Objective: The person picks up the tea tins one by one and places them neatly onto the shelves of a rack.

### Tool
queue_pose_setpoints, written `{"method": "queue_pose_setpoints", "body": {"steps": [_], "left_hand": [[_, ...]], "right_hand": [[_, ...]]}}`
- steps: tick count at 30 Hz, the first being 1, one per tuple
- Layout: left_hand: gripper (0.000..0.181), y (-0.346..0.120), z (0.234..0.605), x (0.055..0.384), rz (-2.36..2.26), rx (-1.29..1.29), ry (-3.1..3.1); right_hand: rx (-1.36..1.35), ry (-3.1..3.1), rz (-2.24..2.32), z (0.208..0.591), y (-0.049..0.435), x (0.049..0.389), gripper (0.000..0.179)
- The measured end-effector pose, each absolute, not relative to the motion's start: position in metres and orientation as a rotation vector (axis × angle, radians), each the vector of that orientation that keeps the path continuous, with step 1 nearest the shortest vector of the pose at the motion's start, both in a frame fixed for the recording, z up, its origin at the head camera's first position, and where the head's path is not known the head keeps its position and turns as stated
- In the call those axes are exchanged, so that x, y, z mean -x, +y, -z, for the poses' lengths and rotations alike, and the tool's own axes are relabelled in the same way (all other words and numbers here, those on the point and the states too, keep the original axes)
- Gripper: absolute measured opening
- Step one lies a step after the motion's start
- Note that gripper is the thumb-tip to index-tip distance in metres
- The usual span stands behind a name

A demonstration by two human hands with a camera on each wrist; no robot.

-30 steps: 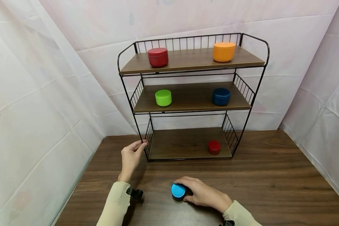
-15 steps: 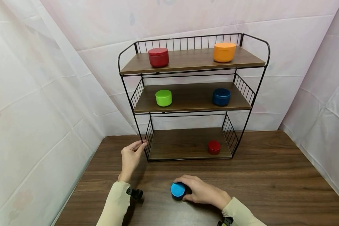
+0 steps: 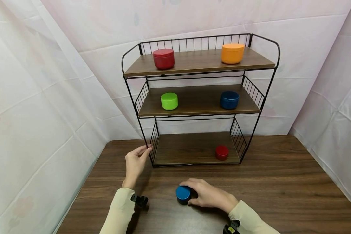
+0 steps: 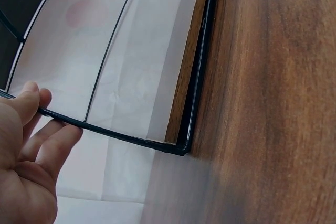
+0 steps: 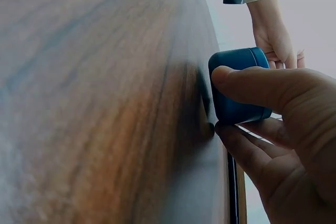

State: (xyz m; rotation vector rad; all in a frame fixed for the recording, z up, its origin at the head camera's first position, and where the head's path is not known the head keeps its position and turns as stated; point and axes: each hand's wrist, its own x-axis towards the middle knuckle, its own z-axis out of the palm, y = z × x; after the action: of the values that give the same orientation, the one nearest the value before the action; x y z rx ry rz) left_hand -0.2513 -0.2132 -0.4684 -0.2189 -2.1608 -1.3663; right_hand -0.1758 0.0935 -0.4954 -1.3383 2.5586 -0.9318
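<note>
My left hand [image 3: 134, 164] pinches the left front post of a black wire rack with three wooden shelves [image 3: 197, 148]. In the left wrist view, thumb and fingers close around that thin black bar [image 4: 123, 136]. Over the table in front of the rack, my right hand [image 3: 209, 195] grips a small round blue tin [image 3: 183, 193] from its right side. The right wrist view has the thumb on one side of the tin [image 5: 236, 109] and fingers on the other. Whether the tin's base touches the table, I cannot tell.
On the top shelf stand a red tin [image 3: 163, 60] and an orange tin [image 3: 232, 54]. The middle shelf carries a green tin [image 3: 169, 101] and a dark blue tin [image 3: 229, 100]. A smaller red tin [image 3: 221, 152] sits at the bottom right. White cloth [image 3: 61, 97] hangs behind.
My right hand and the blue tin have shifted slightly away from me and leftward, and the lid's bright glare has faded to a darker blue. The left hand has stayed on the post.
</note>
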Motion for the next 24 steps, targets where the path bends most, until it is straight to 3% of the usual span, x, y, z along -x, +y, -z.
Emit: {"method": "queue_pose_setpoints", "body": {"steps": [24], "left_hand": [[0.014, -0.212, 0.466, 0.249, 1.332, 0.216, -2.175]], "right_hand": [[1.309, 2.553, 0.995, 0.480, 0.088, 0.190, 0.062]]}}
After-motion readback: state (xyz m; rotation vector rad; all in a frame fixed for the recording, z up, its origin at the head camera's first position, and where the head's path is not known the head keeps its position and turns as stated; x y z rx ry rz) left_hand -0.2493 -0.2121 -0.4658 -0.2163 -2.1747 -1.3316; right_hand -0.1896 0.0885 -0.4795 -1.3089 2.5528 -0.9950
